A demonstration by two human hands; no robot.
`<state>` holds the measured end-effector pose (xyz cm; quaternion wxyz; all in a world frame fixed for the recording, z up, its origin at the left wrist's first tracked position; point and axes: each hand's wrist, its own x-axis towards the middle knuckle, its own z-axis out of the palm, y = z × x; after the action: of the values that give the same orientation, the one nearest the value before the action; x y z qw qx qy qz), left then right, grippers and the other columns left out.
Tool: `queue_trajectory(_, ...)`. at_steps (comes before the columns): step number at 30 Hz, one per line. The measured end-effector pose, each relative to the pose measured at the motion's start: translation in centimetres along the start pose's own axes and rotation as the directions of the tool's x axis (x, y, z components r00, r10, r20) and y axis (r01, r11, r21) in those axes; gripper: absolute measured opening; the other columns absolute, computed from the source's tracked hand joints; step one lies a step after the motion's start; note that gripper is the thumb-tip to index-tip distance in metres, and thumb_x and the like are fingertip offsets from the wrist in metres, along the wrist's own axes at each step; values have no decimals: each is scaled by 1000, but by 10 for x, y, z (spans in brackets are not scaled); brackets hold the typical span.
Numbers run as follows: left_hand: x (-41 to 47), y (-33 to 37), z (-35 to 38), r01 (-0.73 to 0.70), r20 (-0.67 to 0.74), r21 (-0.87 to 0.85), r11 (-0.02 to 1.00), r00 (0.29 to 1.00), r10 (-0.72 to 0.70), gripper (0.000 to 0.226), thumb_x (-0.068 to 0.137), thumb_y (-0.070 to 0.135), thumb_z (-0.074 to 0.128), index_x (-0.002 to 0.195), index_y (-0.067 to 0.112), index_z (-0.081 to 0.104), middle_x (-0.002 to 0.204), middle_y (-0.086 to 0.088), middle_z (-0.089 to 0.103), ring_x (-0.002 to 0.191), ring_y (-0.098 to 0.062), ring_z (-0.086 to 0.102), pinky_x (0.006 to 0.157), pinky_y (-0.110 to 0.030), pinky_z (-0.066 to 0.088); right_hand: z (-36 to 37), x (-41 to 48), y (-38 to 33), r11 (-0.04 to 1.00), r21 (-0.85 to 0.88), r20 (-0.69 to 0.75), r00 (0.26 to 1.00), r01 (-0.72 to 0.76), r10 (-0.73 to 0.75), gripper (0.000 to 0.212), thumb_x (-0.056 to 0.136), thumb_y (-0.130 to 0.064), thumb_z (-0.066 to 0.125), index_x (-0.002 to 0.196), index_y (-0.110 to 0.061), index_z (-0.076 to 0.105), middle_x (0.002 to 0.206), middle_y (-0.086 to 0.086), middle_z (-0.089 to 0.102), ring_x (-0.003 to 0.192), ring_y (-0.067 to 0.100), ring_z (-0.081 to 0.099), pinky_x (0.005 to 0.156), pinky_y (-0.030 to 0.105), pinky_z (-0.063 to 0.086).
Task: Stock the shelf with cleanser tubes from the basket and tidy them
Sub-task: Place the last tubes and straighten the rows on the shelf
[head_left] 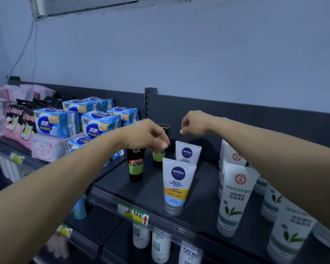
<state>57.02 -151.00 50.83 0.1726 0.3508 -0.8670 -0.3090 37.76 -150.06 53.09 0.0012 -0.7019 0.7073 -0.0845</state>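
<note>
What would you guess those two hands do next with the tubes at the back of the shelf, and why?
Probably settle the rear tubes upright. The left hand pinches the top of the back black-and-green tube, and the right hand hovers just above the rear Nivea tube, which leans slightly. My guess: the left lets go once its tube stands, then the right nudges the Nivea tube in line behind the front Nivea tube.

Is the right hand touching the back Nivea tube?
Apart. The head view shows dark shelf backing between the right hand and the top edge of the back Nivea tube; the curled fingers hover just above it.
</note>
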Motion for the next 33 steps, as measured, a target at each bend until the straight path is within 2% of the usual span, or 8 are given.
queue_trajectory(2, 1, -9, -16, 5, -210, 68, 998, 978, 10, 12, 87, 9, 64, 97, 8, 70, 73, 4, 62, 66, -4, 56, 58, -2, 44, -1, 7, -2, 1000, -3, -39, 999, -3, 2, 25, 92, -27, 59, 107, -8, 67, 110, 8, 67, 94, 21, 57, 81, 28, 45)
queue_trajectory(6, 10, -40, -37, 120, -402, 168, 978, 915, -43, 18, 85, 17, 68, 102, 10, 66, 77, 5, 56, 76, -16, 52, 62, -19, 39, 2, 24, -14, 1000, -30, -44, 999, 7, -8, 37, 92, -30, 60, 122, -8, 59, 124, 10, 61, 113, 27, 56, 95, 33, 46)
queue_trajectory(9, 14, -59, -38, 230, -296, 148, 962, 938, -179, 37, 84, 22, 70, 117, 10, 59, 98, -2, 57, 90, -18, 53, 72, -24, 39, 7, 36, -27, 996, -84, 14, 1000, 19, -18, 49, 94, -30, 57, 136, -8, 47, 136, 10, 53, 124, 28, 50, 102, 33, 42)
queue_trajectory(16, 18, -82, -37, 221, -161, 15, 975, 963, -216, 2, 86, 8, 65, 87, 9, 67, 81, -7, 64, 77, -19, 58, 75, -30, 52, 21, 64, -47, 991, -133, 142, 990, -4, 23, 56, 96, -27, 54, 144, -7, 36, 143, 11, 47, 127, 31, 49, 104, 35, 42)
queue_trajectory(20, 11, -82, -44, 154, -62, -36, 987, 986, -156, 21, 86, 2, 64, 70, 16, 66, 72, 0, 64, 68, -10, 60, 63, -14, 53, 29, 74, -50, 992, -125, 116, 992, -27, 42, 11, 94, -17, 55, 90, -7, 59, 84, 7, 60, 86, 26, 59, 61, 23, 45)
queue_trajectory(22, 8, -82, -45, 132, -21, -35, 991, 991, -133, 21, 85, 2, 65, 70, 17, 67, 74, -1, 65, 69, -9, 61, 70, -17, 54, 28, 77, -53, 997, -47, 75, 995, -61, 64, 18, 89, -8, 58, 74, -14, 52, 69, 0, 49, 63, 17, 52, 50, 19, 39)
queue_trajectory(29, 3, -79, -50, 95, 35, -3, 995, 995, -95, 21, 84, 2, 66, 69, 16, 66, 65, 5, 63, 55, 3, 58, 59, -7, 49, 30, 84, -70, 996, 83, 78, 997, -20, 14, 10, 86, -5, 61, 91, -11, 54, 71, 1, 55, 59, 13, 53, 53, 19, 47)
queue_trajectory(33, 2, -81, -53, 87, 43, 38, 995, 995, -89, 24, 84, 3, 66, 67, 19, 66, 62, 7, 61, 55, 1, 55, 58, -7, 47, 35, 86, -82, 999, 17, 95, 995, 32, -33, 3, 91, -8, 57, 88, -9, 56, 80, 8, 60, 76, 25, 60, 73, 32, 54)
